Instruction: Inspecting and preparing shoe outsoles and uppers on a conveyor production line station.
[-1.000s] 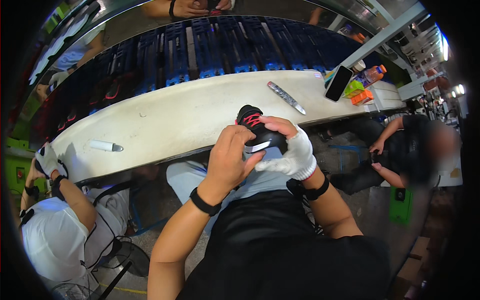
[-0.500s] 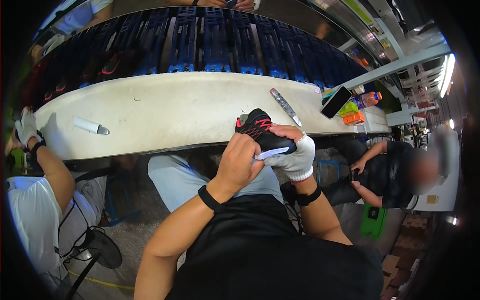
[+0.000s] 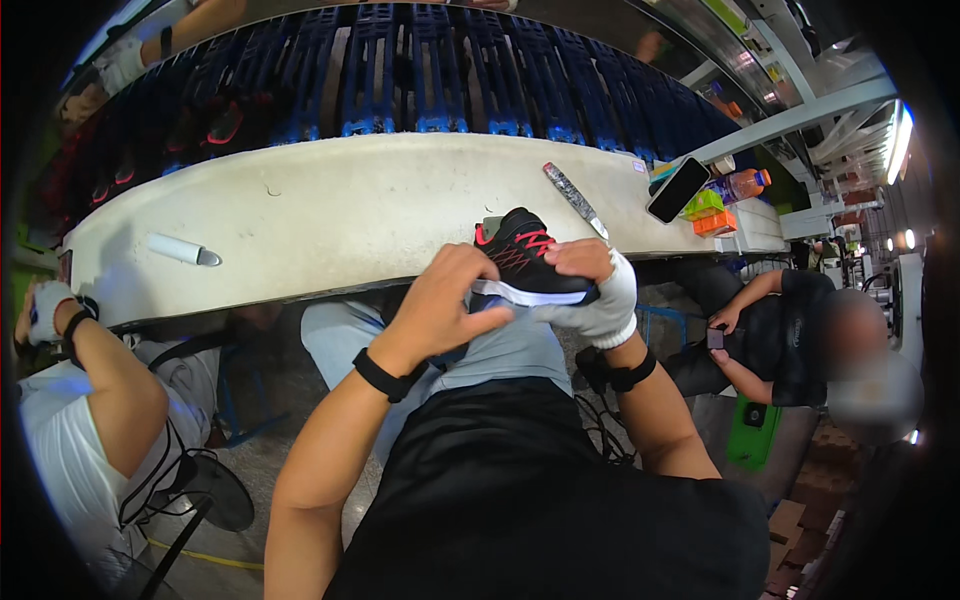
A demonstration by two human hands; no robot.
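Over the near edge of the cream desk (image 3: 350,210): a red-laced, white-soled black sneaker (image 3: 517,258).
White-gloved right hand (image 3: 607,293) pinches its toe; bare left hand (image 3: 436,302) is spread at its heel, contact unclear.

Shoe factory workshop: blue slatted conveyor (image 3: 429,80) carrying dark red-trimmed shoes (image 3: 225,125), long pale counter (image 3: 380,200), workers (image 3: 805,325) nearby.

Shoe (image 3: 525,266) at table edge (image 3: 250,297), phone (image 3: 679,190) right, perhaps other shoes (image 3: 225,124) behind
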